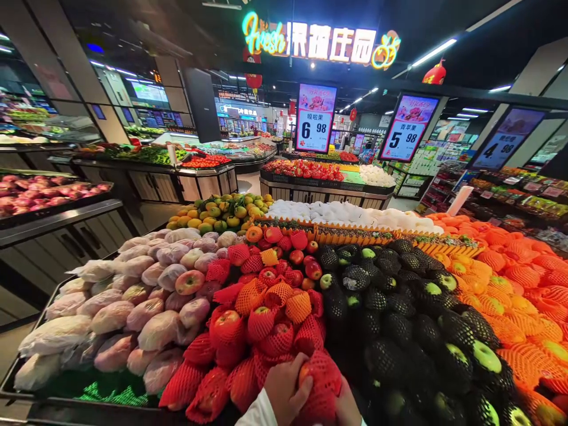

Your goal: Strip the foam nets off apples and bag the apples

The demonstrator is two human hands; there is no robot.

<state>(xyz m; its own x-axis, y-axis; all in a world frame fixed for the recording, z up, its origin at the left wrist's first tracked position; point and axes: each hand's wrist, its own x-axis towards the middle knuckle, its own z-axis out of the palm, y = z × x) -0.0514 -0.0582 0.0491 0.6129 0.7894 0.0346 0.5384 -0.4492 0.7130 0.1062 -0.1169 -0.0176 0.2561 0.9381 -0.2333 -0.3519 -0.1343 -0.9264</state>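
Low in the middle of the head view, an apple (320, 387) in a red foam net is between my two hands. My left hand (284, 387) grips it from the left, thumb and fingers bent against the net. On the other side, my right hand (347, 407) presses against it; its fingers are partly hidden behind the apple and cut by the lower edge. Just beyond lies a heap of red apples (226, 331) in red and orange foam nets. Right beside my right hand are green apples (486, 356) in black nets.
Film-wrapped apples (158, 331) fill the display's left side. Orange-netted fruit (523, 307) lies at the right, and yellow-green mangoes (213, 213) and white-wrapped fruit (341, 212) at the back. A yellow picket divider (355, 234) crosses behind the apples. Price screens (316, 118) hang above.
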